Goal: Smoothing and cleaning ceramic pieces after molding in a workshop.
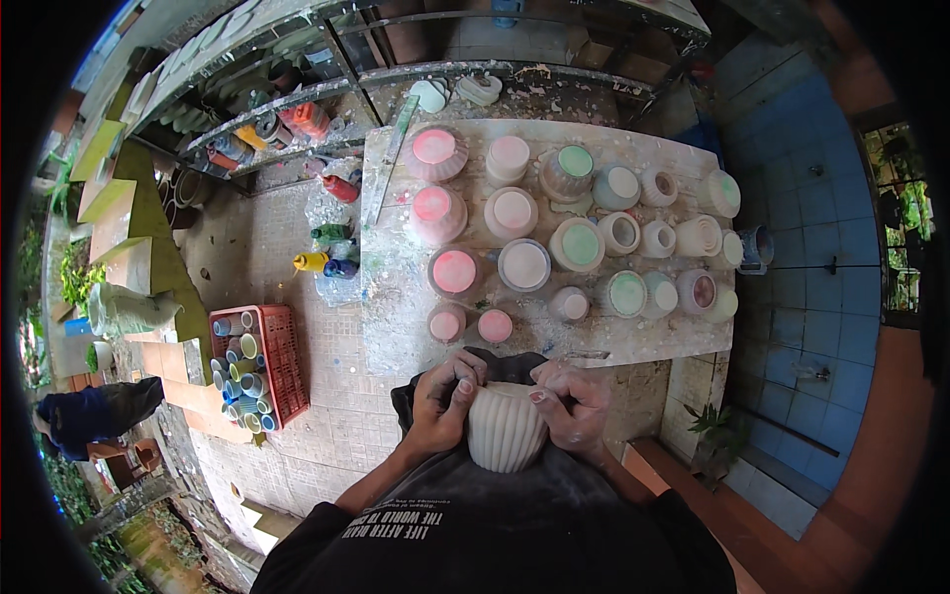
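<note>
A white ribbed pot (507,436) rests close against my dark shirt, at the near edge of the table. My left hand (443,401) is closed at its left rim, thumb against the pot and fingers curled in. Pale dust coats my right hand (576,406), which grips the opposite rim with its thumb on the ribbed wall. Black cloth (404,404) shows behind and beside the hands. Just beyond them on the table sit a small pot with a pink top (496,325) and another pink-topped one (445,323).
Several pots and moulds with pink, white or green tops stand in rows on the dusty table (396,297). A long flat strip (394,163) lies along its left side. On the floor at left are a red crate (287,361) of cups and several paint bottles (311,261). Another person (89,416) is far left.
</note>
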Motion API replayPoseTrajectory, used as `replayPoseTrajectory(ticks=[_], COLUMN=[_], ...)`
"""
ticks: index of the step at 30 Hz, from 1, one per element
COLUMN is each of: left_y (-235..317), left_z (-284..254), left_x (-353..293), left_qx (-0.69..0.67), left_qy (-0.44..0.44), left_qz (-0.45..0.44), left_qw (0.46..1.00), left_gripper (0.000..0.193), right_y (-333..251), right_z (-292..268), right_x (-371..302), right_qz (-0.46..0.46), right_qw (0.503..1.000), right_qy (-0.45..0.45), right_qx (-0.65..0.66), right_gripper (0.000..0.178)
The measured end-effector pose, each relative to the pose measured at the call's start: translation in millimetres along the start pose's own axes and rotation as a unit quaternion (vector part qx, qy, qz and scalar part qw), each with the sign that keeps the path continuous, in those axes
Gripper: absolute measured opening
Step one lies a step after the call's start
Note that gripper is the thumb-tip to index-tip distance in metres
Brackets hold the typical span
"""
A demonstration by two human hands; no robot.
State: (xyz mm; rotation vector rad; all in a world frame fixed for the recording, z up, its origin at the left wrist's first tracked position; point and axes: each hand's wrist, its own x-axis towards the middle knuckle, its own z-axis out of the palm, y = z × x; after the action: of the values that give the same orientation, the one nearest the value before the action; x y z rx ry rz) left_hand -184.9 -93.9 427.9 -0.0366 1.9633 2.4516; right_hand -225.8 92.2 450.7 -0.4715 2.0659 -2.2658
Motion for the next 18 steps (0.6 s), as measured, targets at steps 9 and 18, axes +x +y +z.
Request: replayPoseTrajectory(ticks=[9, 18], left_y=[-5, 16], left_z=[-4, 1], left_x=[-5, -4], left_qx=[0.047, 0.130], left_qy=[0.025, 0.022], left_qz=[-0.009, -0.020], left_qw=[0.999, 0.991], left_gripper=[0.028, 0.023], right_y=[0, -5], right_z=[10, -1], right_x=[2, -12], right_qz=[0.023, 0.117], right_qw=[0.999, 0.990], right_qy=[0.040, 0.069], right_qx=[0.020, 0.047], right_gripper=[0.034, 0.034])
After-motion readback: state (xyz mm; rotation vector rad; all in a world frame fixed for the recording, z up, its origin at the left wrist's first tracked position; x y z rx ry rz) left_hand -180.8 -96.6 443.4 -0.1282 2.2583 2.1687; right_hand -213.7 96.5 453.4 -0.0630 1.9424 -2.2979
